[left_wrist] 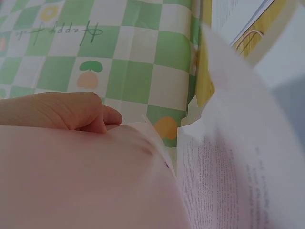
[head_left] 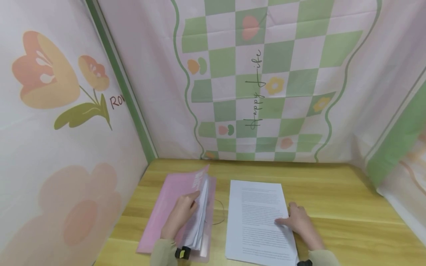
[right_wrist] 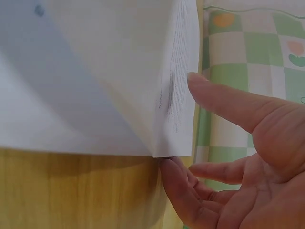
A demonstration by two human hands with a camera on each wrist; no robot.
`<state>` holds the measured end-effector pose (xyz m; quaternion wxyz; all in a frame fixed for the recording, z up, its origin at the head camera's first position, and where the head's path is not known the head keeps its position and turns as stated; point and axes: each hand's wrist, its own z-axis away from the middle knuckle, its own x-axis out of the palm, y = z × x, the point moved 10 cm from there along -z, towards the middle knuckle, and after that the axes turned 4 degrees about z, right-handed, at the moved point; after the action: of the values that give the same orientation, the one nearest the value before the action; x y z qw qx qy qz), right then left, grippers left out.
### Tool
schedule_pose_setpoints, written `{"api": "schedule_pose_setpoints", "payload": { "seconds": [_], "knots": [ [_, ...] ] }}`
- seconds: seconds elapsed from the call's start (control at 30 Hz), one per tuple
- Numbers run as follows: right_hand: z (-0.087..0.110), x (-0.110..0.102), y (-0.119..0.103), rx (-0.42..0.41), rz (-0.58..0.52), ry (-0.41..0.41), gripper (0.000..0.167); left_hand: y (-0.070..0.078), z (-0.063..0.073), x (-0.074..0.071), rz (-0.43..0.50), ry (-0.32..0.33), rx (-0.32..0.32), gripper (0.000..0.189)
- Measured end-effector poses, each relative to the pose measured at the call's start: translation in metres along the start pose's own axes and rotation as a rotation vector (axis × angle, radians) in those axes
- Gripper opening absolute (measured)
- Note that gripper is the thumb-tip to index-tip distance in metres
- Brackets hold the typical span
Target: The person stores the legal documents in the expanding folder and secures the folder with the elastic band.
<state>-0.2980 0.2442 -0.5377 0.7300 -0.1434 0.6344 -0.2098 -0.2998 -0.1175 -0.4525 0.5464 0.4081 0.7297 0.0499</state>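
We see the left grip [head_left: 181, 210] pinching the folder cover [head_left: 166, 199] – presumably to keep it lifted. The right grip [head_left: 298, 221], fingers parted, touches the stack [head_left: 257, 220] – likely steadying it.

Under my sleeves [head_left: 164, 253] of matt, soft-looking beige cloth, the tabletop [head_left: 349, 221] looks like smooth wood, its yellow-brown grain carrying a faint sheen. The pink folder [head_left: 164, 203] looks like thin, smooth plastic with a soft gloss, and the loose sheets [head_left: 198, 232] inside it are plain matt paper, as is the smooth white printed stack [head_left: 259, 221] beside it. Around the table hangs printed fabric [head_left: 246, 85], matt and smooth apart from light creases.
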Motion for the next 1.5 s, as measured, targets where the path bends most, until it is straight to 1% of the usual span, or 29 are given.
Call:
{"api": "schedule_pose_setpoints", "payload": {
  "seconds": [0.1, 0.3, 0.5, 0.6, 0.77, 0.87, 0.97, 1.2, 1.5],
  "knots": [
    [-0.001, 0.002, 0.002, 0.012, 0.003, -0.005, 0.101, 0.000, 0.000, -0.001, -0.002, 0.007, 0.008, 0.041],
    [-0.003, 0.006, 0.005, 0.038, 0.007, -0.015, 0.094, 0.001, -0.001, -0.002, -0.011, 0.018, 0.028, 0.034],
    [-0.006, 0.008, 0.006, 0.049, 0.013, -0.011, 0.089, -0.001, 0.000, 0.000, -0.003, -0.005, -0.012, 0.041],
    [-0.007, 0.009, 0.006, 0.047, -0.007, -0.012, 0.080, -0.002, 0.000, 0.001, 0.000, -0.009, -0.022, 0.042],
    [-0.007, 0.012, 0.008, 0.061, -0.072, -0.034, 0.071, -0.001, 0.000, 0.000, -0.010, 0.006, -0.004, 0.040],
    [-0.008, 0.012, 0.008, 0.073, -0.101, -0.039, 0.071, -0.001, 0.000, 0.000, 0.002, 0.001, -0.008, 0.040],
    [-0.009, 0.012, 0.008, 0.075, -0.106, -0.036, 0.070, -0.002, 0.000, 0.001, 0.019, -0.012, -0.021, 0.040],
    [-0.009, 0.013, 0.007, 0.074, -0.076, -0.039, 0.077, -0.003, 0.000, 0.001, 0.020, -0.019, -0.026, 0.042],
    [-0.011, 0.014, 0.005, 0.057, -0.044, -0.033, 0.079, -0.003, 0.000, 0.000, 0.024, -0.017, -0.035, 0.040]
  ]
}}
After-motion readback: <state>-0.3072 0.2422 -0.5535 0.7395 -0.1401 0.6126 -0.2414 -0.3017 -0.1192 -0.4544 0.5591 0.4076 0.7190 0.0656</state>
